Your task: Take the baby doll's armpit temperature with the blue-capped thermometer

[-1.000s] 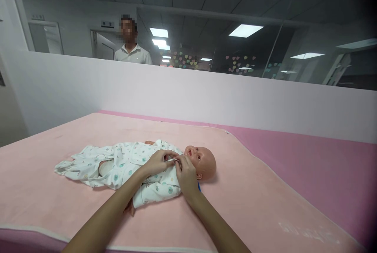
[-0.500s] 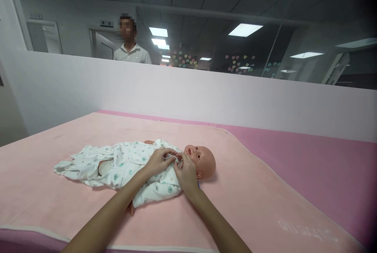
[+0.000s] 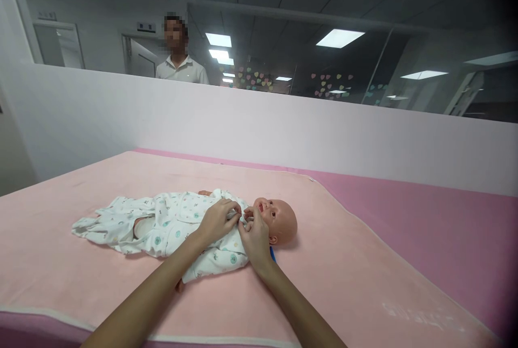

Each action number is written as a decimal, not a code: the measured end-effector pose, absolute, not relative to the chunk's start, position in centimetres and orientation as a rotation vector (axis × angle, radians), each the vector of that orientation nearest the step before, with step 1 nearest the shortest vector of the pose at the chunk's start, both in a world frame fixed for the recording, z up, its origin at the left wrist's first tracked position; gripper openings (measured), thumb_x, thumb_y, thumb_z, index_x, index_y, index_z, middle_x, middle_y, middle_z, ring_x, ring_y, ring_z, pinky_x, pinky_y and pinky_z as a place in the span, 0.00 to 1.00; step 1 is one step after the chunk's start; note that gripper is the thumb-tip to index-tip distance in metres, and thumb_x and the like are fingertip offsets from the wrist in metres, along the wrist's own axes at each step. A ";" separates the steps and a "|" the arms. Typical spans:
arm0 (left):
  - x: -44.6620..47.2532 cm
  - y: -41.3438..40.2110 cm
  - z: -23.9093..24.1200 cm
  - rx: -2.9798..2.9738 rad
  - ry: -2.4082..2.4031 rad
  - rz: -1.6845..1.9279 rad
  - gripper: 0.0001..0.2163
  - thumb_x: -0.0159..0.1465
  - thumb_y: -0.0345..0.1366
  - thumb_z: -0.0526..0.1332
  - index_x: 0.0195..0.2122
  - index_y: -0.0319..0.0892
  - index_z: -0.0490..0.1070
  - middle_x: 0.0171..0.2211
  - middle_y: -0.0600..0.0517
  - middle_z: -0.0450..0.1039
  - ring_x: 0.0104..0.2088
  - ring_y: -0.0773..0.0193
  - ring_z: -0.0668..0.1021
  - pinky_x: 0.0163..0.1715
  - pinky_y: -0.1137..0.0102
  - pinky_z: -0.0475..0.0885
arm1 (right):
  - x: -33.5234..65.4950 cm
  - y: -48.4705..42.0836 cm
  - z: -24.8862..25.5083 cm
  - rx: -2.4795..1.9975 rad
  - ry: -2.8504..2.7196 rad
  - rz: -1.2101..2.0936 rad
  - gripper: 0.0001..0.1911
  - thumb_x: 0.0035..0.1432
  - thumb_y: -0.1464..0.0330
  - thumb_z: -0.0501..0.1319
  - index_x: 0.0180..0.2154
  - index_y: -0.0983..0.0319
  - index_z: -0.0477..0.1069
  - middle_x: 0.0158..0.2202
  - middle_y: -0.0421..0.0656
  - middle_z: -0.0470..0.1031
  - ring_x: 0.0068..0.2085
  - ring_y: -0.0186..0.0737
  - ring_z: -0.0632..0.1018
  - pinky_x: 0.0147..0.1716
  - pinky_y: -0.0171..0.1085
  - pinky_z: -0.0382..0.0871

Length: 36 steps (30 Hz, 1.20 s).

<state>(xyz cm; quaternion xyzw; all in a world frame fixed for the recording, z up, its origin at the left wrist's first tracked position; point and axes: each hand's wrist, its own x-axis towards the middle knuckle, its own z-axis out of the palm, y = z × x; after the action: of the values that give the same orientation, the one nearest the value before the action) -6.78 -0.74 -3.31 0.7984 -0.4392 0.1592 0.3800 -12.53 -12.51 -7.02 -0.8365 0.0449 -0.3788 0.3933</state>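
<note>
Doll (image 3: 279, 221) lay on pink blanket (image 3: 343, 278), head to right. Left hand (image 3: 218, 221) and right hand (image 3: 254, 239) pinched romper (image 3: 170, 226) collar at neck. Fingertips hid fastening. Person (image 3: 180, 65) stood behind partition (image 3: 283, 127).

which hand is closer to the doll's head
Right. The right hand sits at the collar of the romper, right beside the chin of the doll's head. The left hand pinches the same collar from the chest side, farther from the head.
</note>
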 end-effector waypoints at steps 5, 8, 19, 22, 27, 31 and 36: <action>-6.8 -0.6 -3.2 2.054 -1.163 0.357 0.08 0.57 0.37 0.54 0.29 0.43 0.71 0.34 0.51 0.71 0.36 0.63 0.71 0.36 0.70 0.66 | -12.7 -12.6 -7.1 -2.121 0.084 -0.970 0.10 0.50 0.73 0.51 0.38 0.61 0.61 0.33 0.41 0.68 0.23 0.30 0.67 0.26 0.33 0.64; -6.5 -0.7 -3.2 2.067 -1.113 0.292 0.10 0.58 0.38 0.53 0.28 0.43 0.73 0.36 0.52 0.72 0.38 0.63 0.71 0.38 0.70 0.66 | -12.7 -12.7 -7.2 -2.124 0.077 -0.986 0.09 0.50 0.72 0.52 0.37 0.61 0.61 0.34 0.41 0.69 0.23 0.31 0.68 0.25 0.33 0.64; -6.2 -0.8 -3.5 2.017 -1.029 0.181 0.09 0.55 0.38 0.55 0.24 0.42 0.72 0.37 0.51 0.72 0.38 0.61 0.72 0.38 0.69 0.66 | -13.1 -12.6 -6.2 -2.175 0.018 -0.980 0.05 0.51 0.73 0.50 0.30 0.61 0.62 0.27 0.40 0.70 0.19 0.31 0.67 0.22 0.33 0.61; -6.2 -0.6 -3.4 1.994 -1.089 0.180 0.09 0.56 0.38 0.54 0.25 0.42 0.71 0.35 0.51 0.71 0.37 0.62 0.71 0.38 0.70 0.66 | -12.9 -12.8 -6.4 -2.223 0.039 -1.067 0.06 0.51 0.74 0.49 0.28 0.61 0.63 0.27 0.42 0.71 0.24 0.35 0.70 0.25 0.34 0.63; -6.1 -0.5 -3.6 1.955 -1.141 0.159 0.10 0.59 0.39 0.51 0.29 0.42 0.70 0.35 0.51 0.70 0.38 0.63 0.70 0.38 0.70 0.65 | -12.8 -12.9 -6.6 -2.346 0.052 -1.106 0.10 0.54 0.73 0.48 0.30 0.62 0.67 0.28 0.44 0.73 0.30 0.38 0.73 0.30 0.36 0.65; -6.0 -0.4 -3.4 1.905 -1.107 0.099 0.10 0.59 0.40 0.51 0.31 0.42 0.70 0.34 0.51 0.70 0.37 0.64 0.70 0.39 0.70 0.66 | -13.1 -12.7 -6.4 -2.440 0.009 -1.159 0.09 0.54 0.72 0.50 0.34 0.64 0.68 0.30 0.45 0.72 0.33 0.39 0.73 0.34 0.36 0.66; -4.9 1.6 -2.4 1.737 -0.998 -0.182 0.14 0.59 0.42 0.52 0.42 0.42 0.67 0.33 0.50 0.72 0.34 0.65 0.73 0.34 0.71 0.67 | -13.3 -12.6 -6.7 -2.486 -0.066 -1.225 0.12 0.54 0.72 0.50 0.39 0.63 0.68 0.42 0.48 0.71 0.43 0.42 0.72 0.38 0.38 0.67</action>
<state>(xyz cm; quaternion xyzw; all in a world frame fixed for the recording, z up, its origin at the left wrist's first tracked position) -4.86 1.63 -2.36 0.7293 -0.4190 -0.0763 0.5356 -13.31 -12.57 -6.68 -0.8814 -0.0236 -0.4345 0.1838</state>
